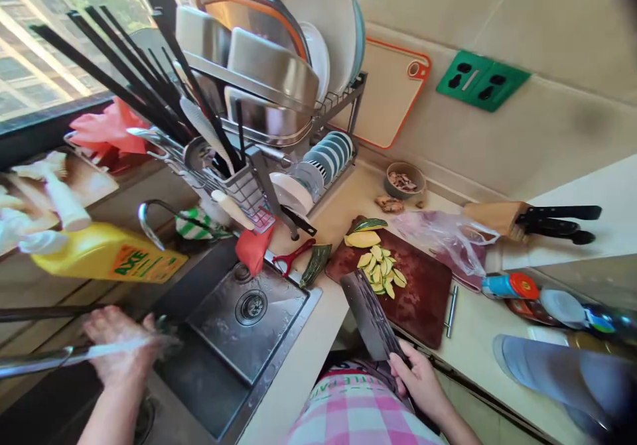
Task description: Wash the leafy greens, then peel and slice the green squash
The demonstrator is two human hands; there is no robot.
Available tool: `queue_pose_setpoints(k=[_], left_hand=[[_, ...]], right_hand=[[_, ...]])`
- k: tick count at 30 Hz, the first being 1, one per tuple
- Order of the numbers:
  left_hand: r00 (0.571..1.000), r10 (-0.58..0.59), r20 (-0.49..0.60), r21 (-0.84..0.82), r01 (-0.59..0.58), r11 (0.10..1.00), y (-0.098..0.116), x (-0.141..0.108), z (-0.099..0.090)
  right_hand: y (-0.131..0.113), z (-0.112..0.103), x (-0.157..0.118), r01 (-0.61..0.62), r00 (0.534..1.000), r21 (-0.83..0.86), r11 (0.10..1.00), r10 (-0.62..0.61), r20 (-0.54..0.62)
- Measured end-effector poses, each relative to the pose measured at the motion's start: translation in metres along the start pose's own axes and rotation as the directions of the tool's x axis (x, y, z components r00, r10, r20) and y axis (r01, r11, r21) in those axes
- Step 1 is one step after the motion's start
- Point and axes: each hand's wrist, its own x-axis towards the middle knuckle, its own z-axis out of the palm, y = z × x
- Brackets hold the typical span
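My left hand (122,359) is under a stream of water from the tap (32,364), over the sink (199,365). Its fingers look stretched out and hold nothing, though water and motion blur them a little. The fingers of my right hand (421,380) are wrapped round the handle of a cleaver (365,316). The blade points up and away, in front of the near edge of a brown cutting board (428,289). Sliced zucchini (381,271) lies on the board beside larger zucchini pieces (363,239). Another zucchini piece (316,264) and a red peeler (288,257) rest by the sink's edge.
A dish rack (343,107) holds plates and metal pans behind the sink. A yellow detergent bottle (124,256) stands at the left. Along the right are a knife block (497,219), plastic bag (442,233) and several bottles. A bowl of meat (404,180) sits by the wall.
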Motion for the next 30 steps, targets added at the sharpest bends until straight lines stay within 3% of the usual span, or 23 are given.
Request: queue_pose_setpoints(k=[3, 6, 10, 13, 16, 19, 21, 24, 27, 30], left_hand=[[0.984, 0.075, -0.160, 0.038, -0.070, 0.997, 0.007, -0.009, 0.011], [0.976, 0.125, -0.178, 0.081, -0.112, 0.990, 0.013, -0.015, 0.009], [0.973, 0.162, -0.164, 0.120, -0.144, 0.982, 0.021, -0.023, 0.005], [0.966, 0.233, -0.113, 0.084, -0.224, 0.971, 0.048, -0.039, 0.019], [0.911, 0.410, -0.051, -0.087, -0.413, 0.907, 0.109, -0.058, 0.039], [0.817, 0.576, 0.006, -0.264, -0.555, 0.789, 0.198, -0.066, 0.057], [0.749, 0.661, 0.057, -0.366, -0.600, 0.711, 0.259, -0.063, 0.069], [0.669, 0.722, 0.180, -0.331, -0.650, 0.684, 0.336, -0.054, 0.088], [0.569, 0.755, 0.327, -0.262, -0.713, 0.650, 0.384, -0.047, 0.107], [0.512, 0.732, 0.450, -0.154, -0.763, 0.628, 0.406, -0.044, 0.119]], right_hand=[[0.011, -0.010, -0.009, -0.002, 0.998, -0.039, 0.999, 0.000, -0.056], [0.014, -0.015, -0.013, -0.004, 0.992, -0.087, 0.996, -0.007, -0.124], [-0.006, -0.004, 0.001, 0.075, 0.985, -0.132, 0.988, -0.094, -0.145], [-0.026, 0.006, 0.021, 0.113, 0.983, -0.176, 0.978, -0.136, -0.123], [-0.035, 0.007, 0.036, 0.202, 0.954, -0.291, 0.935, -0.255, -0.159], [-0.032, 0.000, 0.041, 0.285, 0.908, -0.397, 0.872, -0.378, -0.179], [-0.029, -0.005, 0.040, 0.278, 0.906, -0.431, 0.859, -0.384, -0.179], [-0.026, -0.010, 0.039, 0.258, 0.911, -0.467, 0.846, -0.374, -0.174], [-0.022, -0.016, 0.040, 0.244, 0.902, -0.505, 0.828, -0.385, -0.195], [-0.016, -0.024, 0.042, 0.211, 0.893, -0.531, 0.821, -0.383, -0.236]])
